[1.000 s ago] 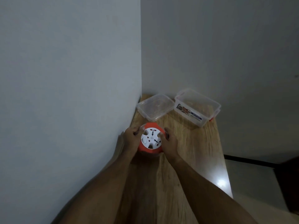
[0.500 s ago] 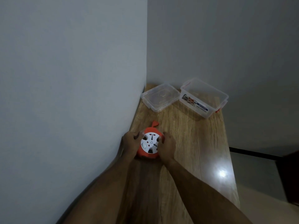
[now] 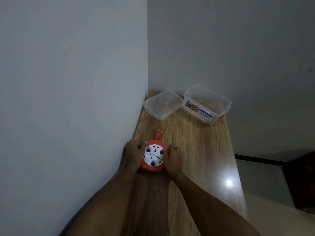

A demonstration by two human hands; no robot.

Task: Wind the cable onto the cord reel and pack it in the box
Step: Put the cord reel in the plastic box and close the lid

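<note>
An orange cord reel [image 3: 153, 157] with a white socket face rests on the wooden table [image 3: 196, 150], near its left side. My left hand [image 3: 133, 153] grips the reel's left side and my right hand [image 3: 173, 158] grips its right side. A short piece of orange cable ends in a plug [image 3: 158, 134] that lies on the table just beyond the reel. The clear plastic box [image 3: 207, 103] stands open at the far right end. Its clear lid [image 3: 162, 106] lies flat to the left of the box, by the wall.
A white wall [image 3: 73, 99] runs along the table's left edge and another closes off the far end. The table's right edge drops to the floor, where a dark object [image 3: 301, 181] stands at the right.
The reel and both hands have come back toward me, away from the box and lid. The orange plug now shows on the table beyond the reel.
</note>
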